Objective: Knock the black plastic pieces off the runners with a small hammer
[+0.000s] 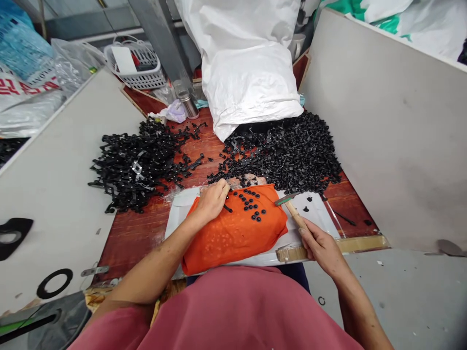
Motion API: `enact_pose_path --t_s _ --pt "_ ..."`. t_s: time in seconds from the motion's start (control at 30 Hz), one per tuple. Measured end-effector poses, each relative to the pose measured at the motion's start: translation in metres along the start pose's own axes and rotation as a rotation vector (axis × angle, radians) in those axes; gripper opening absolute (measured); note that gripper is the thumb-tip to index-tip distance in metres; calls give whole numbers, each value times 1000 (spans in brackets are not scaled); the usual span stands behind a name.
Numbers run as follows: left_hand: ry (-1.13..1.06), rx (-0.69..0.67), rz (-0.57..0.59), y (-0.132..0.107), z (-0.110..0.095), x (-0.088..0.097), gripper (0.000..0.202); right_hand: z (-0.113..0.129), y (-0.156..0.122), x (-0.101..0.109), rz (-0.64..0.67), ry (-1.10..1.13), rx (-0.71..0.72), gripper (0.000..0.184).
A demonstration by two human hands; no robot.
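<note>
An orange cloth (pixel 233 238) lies bunched over a padded shape at the table's front. Several small round black plastic pieces (pixel 250 200) sit on its far part. My left hand (pixel 214 200) is closed at the cloth's far left edge, its fingers pinched on a small black plastic part (pixel 227 209) that shows partly beneath them. My right hand (pixel 323 245) grips the wooden handle of a hammer (pixel 296 216). The hammer's head is at the cloth's right edge, beside the round black pieces.
A heap of linked black parts (pixel 134 170) lies left, and a larger pile of black plastic pieces (pixel 299 150) spreads behind the cloth. A white sack (pixel 251 82) leans over that pile. Grey panels (pixel 386 126) flank the table. A basket (pixel 146 73) and steel flask (pixel 188 104) stand back left.
</note>
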State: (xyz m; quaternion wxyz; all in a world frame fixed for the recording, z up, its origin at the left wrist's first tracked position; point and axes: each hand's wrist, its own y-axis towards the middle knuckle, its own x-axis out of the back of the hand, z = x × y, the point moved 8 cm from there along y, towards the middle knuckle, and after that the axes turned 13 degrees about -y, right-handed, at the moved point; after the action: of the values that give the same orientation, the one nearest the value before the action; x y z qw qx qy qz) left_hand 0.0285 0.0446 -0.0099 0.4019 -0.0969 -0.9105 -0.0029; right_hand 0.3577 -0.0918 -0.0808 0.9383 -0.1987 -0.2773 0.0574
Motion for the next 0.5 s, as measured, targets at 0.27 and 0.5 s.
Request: enact_pose_path --t_s 0.27,0.5 --pt "123 55 10 8 1 -2 25 -2 0 1 -2 -46 18 66" --pt "249 116 57 9 -1 -9 27 -2 0 0 -6 -32 10 66"
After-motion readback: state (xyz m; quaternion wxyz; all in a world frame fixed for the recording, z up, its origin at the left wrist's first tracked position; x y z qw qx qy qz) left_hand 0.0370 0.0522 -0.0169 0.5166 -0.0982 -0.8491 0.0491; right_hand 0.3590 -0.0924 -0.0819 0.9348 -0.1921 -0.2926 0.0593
